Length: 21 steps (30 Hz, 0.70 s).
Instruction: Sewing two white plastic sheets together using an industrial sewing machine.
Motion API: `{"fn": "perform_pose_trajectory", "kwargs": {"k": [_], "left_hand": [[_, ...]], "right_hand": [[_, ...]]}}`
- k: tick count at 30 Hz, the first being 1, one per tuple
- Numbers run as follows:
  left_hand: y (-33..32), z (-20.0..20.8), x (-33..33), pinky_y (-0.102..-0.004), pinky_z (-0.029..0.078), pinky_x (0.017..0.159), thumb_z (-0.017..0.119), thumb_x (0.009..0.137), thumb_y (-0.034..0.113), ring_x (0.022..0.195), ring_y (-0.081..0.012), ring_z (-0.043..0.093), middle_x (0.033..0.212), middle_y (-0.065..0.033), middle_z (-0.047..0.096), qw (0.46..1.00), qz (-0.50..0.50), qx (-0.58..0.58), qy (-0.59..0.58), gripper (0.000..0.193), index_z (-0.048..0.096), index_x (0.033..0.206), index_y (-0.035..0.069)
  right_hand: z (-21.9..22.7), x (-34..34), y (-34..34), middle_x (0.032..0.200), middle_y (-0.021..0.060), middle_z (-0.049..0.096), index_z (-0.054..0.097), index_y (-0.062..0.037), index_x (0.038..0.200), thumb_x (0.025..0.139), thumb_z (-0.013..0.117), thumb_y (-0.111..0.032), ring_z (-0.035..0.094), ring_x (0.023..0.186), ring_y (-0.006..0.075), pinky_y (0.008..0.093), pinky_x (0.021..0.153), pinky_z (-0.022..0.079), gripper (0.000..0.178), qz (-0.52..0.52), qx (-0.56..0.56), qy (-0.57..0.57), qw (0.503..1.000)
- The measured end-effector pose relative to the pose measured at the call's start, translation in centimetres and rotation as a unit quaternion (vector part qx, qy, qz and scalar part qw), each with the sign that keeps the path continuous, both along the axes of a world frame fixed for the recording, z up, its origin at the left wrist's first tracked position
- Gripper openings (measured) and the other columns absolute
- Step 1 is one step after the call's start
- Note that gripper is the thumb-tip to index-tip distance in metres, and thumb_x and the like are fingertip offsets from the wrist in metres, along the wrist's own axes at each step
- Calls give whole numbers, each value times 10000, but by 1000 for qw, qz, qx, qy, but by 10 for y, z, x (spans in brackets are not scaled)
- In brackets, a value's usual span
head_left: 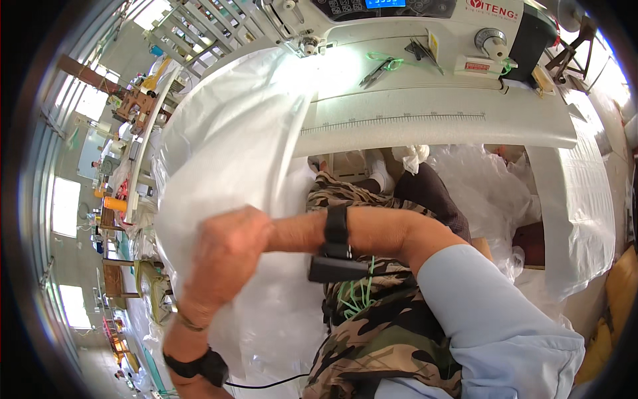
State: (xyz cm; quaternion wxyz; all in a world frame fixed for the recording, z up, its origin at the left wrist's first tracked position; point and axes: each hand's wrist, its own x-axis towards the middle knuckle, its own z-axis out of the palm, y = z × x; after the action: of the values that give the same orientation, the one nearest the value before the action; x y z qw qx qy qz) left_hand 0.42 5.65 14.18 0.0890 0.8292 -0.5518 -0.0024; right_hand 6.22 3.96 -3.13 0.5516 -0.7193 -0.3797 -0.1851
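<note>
A large white, slightly glossy sheet (219,159) runs from under the needle area of the sewing machine (309,45) down over the table's near edge toward my lap. Over its lower left part my two hands come together, blurred by motion. My left hand (216,272) rises from the lower left. My right hand (240,229) reaches across from the right and overlaps the left one. Both sets of fingers are smeared or hidden, so whether they grip the sheet is unclear. A bright lamp washes out the sheet near the needle.
Green-handled thread snips (379,72) and a dark pointed tool (425,53) lie on the machine bed, behind a printed ruler scale (392,120). Crumpled clear plastic (485,189) fills the space below the table at right. Further workbenches (143,159) stand at far left.
</note>
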Motion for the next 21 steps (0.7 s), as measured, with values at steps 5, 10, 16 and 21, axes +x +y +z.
{"fn": "perform_pose_trajectory", "kwargs": {"k": [5, 10, 16, 21], "left_hand": [[27, -111, -21, -419, 483, 596, 546, 757, 28, 673, -325, 584, 729, -133, 542, 999, 19, 4, -42, 23, 534, 776, 35], [27, -178, -33, -426, 434, 550, 610, 876, 28, 632, -343, 558, 700, -139, 518, 976, 158, -138, -52, 125, 530, 781, 17], [18, -183, -49, -328, 447, 558, 674, 869, 56, 591, -239, 564, 750, -93, 598, 893, 309, -288, 158, 65, 659, 881, -6], [21, -191, -54, -235, 440, 559, 714, 859, 26, 616, -87, 548, 789, -34, 646, 799, 358, -396, 277, 65, 720, 907, -19]], "right_hand": [[-82, -54, -41, 1156, 257, 592, 593, 6, 1065, 815, 619, -138, 556, 1137, 380, 484, 919, 456, 289, -87, -54, -135, 986], [-69, -56, -157, 853, 158, 667, 655, -81, 921, 792, 614, -130, 664, 881, 355, 469, 744, 526, 144, 69, -459, 82, 882], [20, -1, -236, 953, 71, 639, 624, -113, 946, 870, 667, -223, 558, 1102, 256, 455, 991, 395, 140, -173, -282, -136, 934], [14, 27, -253, 967, 47, 636, 628, -121, 937, 866, 670, -191, 542, 1096, 246, 426, 1012, 356, 108, -115, -281, -102, 947]]}}
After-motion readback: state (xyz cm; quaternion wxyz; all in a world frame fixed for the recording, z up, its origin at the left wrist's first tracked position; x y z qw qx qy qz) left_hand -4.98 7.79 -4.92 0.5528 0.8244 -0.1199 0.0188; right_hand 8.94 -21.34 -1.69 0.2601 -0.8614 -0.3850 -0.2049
